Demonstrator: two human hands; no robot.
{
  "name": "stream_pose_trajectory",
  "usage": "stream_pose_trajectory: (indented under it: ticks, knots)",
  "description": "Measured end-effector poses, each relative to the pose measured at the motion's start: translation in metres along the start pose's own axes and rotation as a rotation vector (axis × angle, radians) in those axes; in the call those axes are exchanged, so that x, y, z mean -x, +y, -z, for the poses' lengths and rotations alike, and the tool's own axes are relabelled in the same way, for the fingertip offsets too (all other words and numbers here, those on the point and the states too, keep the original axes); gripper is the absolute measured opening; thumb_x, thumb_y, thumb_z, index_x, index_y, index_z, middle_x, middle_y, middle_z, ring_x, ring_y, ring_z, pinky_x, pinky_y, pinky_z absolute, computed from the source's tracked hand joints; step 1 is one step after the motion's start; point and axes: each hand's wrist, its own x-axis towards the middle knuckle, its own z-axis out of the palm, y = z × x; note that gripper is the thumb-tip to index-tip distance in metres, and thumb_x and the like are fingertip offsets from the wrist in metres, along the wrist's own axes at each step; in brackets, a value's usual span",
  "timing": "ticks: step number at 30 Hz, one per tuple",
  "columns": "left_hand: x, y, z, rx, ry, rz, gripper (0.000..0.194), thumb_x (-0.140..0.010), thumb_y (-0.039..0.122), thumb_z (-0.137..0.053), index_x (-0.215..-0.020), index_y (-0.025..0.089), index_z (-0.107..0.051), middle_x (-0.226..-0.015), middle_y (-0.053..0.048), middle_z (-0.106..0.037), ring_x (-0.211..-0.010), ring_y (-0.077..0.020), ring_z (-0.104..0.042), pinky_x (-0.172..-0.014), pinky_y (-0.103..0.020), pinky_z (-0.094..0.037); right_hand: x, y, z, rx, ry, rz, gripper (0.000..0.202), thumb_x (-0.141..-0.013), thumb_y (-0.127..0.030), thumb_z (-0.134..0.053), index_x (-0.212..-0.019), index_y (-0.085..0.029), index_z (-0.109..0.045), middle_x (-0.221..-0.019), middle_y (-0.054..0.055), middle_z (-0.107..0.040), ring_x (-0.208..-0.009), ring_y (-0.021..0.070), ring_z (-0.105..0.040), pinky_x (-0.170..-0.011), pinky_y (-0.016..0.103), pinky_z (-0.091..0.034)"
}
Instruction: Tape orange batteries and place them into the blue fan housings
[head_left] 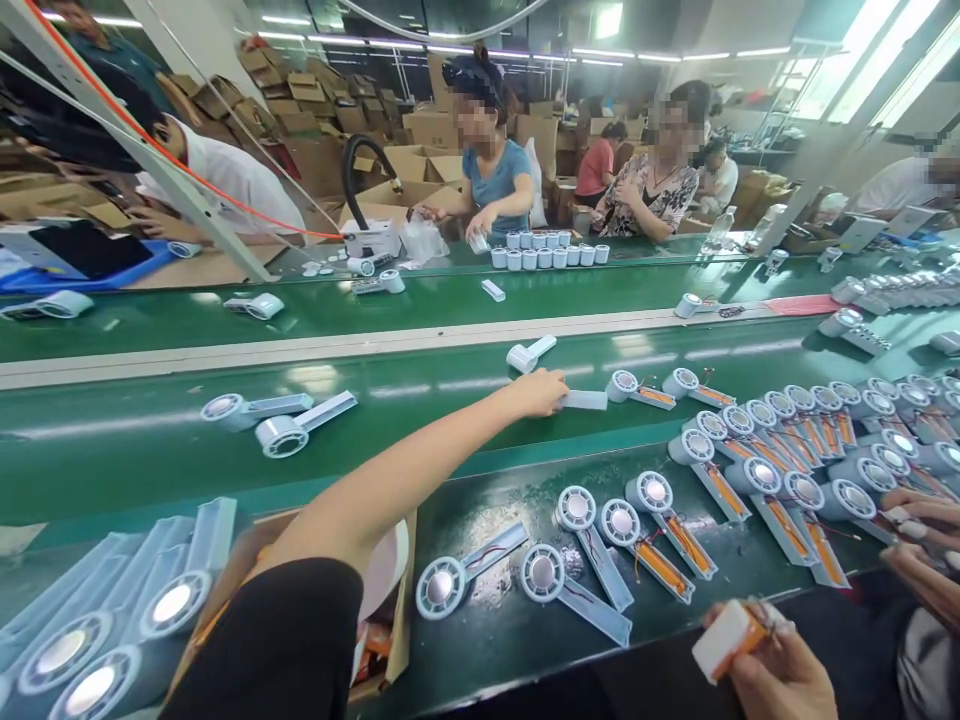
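Observation:
My left hand (541, 393) reaches out over the green conveyor, fingers closed at the end of a pale blue fan handle piece (585, 400); the rest of that piece is hidden by the hand. In my right hand (787, 665), low at the right, is an orange battery (739, 645) with a white block on its face. Between my arms, several open handheld fan bodies (542, 572) lie on the dark bench, some with orange batteries and wires in their handles. Just beyond my left hand lies another fan body (531, 353).
Rows of fan bodies (802, 490) crowd the right, beside a co-worker's hands (922, 535). A cardboard box (405, 610) with orange items stands under my left arm, next to stacked fans (172, 605). Two fans (283, 436) lie on the belt. People sit across the line.

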Motion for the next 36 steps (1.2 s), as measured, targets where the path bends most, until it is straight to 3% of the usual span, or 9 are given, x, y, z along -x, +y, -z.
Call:
stream_pose_trajectory:
  ticks: [3,7,11,14,19,26,33,36]
  knots:
    - [0.023,-0.018,-0.010,-0.093,-0.036,-0.012,0.030,-0.080,0.013,-0.075,-0.109,0.016,-0.076,-0.145,-0.019,-0.059,-0.136,-0.0394,-0.050,-0.102,-0.045,-0.052,-0.026,-0.025,-0.044,0.009,-0.076,0.120,0.044,-0.051,-0.034,-0.103,-0.090,-0.024,-0.084,-0.088,0.014,-0.083,-0.072,0.0359,-0.080,-0.060,0.044,-0.069]
    - [0.032,-0.036,-0.016,-0.132,-0.131,-0.003,0.010,-0.085,0.018,-0.075,-0.095,0.017,-0.076,-0.112,-0.012,-0.072,-0.111,-0.0272,-0.065,-0.094,-0.039,-0.054,-0.072,-0.051,-0.134,0.205,-0.283,0.355,0.035,-0.064,-0.037,-0.097,-0.090,-0.020,-0.082,-0.086,0.009,-0.083,-0.073,0.0285,-0.080,-0.068,0.038,-0.068]
    - [0.025,-0.031,-0.015,-0.151,-0.187,0.015,0.022,-0.096,0.038,-0.071,-0.102,0.017,-0.072,-0.105,-0.006,-0.073,-0.101,-0.0212,-0.068,-0.095,-0.043,-0.056,-0.127,-0.048,-0.219,0.494,-0.581,0.590,0.023,-0.082,-0.040,-0.079,-0.094,-0.021,-0.078,-0.083,0.004,-0.081,-0.076,0.0229,-0.079,-0.080,0.036,-0.066]
    - [0.024,-0.019,-0.013,-0.172,-0.196,0.030,0.026,-0.098,0.040,-0.070,-0.107,0.017,-0.072,-0.114,-0.007,-0.072,-0.107,-0.0221,-0.069,-0.099,-0.046,-0.056,-0.161,-0.033,-0.255,0.697,-0.684,0.646,0.020,-0.091,-0.040,-0.064,-0.091,-0.022,-0.073,-0.084,0.002,-0.081,-0.078,0.0209,-0.078,-0.079,0.033,-0.063]
    - [0.026,-0.008,-0.009,-0.146,-0.158,0.057,0.028,-0.100,0.039,-0.069,-0.117,0.016,-0.069,-0.123,-0.009,-0.070,-0.113,-0.0236,-0.068,-0.100,-0.047,-0.058,-0.178,-0.018,-0.268,0.941,-0.715,0.687,0.012,-0.091,-0.033,-0.064,-0.092,-0.022,-0.070,-0.085,0.002,-0.081,-0.080,0.0203,-0.077,-0.076,0.029,-0.057]
    - [0.014,-0.021,0.002,0.006,-0.115,0.032,0.029,-0.101,0.040,-0.067,-0.119,0.017,-0.069,-0.123,-0.009,-0.070,-0.111,-0.0228,-0.068,-0.099,-0.047,-0.058,-0.168,-0.033,-0.272,1.431,-0.723,0.697,0.013,-0.098,-0.032,-0.066,-0.099,-0.021,-0.073,-0.100,0.010,-0.081,-0.094,0.0257,-0.075,-0.078,0.028,-0.047]
    - [0.007,-0.021,-0.005,0.104,-0.033,0.073,0.033,-0.101,0.040,-0.067,-0.124,0.017,-0.066,-0.126,-0.010,-0.068,-0.112,-0.0235,-0.067,-0.098,-0.047,-0.059,-0.156,-0.036,-0.296,1.761,-0.824,0.598,0.032,-0.105,-0.039,-0.057,-0.129,-0.024,-0.071,-0.113,0.016,-0.078,-0.105,0.0316,-0.075,-0.085,0.035,-0.052]
    - [0.007,-0.015,-0.004,0.132,0.022,0.091,0.034,-0.101,0.041,-0.066,-0.125,0.017,-0.066,-0.124,-0.009,-0.068,-0.108,-0.0225,-0.068,-0.095,-0.045,-0.060,-0.154,-0.033,-0.312,1.842,-0.833,0.550,0.037,-0.104,-0.045,-0.058,-0.128,-0.020,-0.072,-0.117,0.019,-0.076,-0.108,0.0328,-0.074,-0.089,0.039,-0.055]
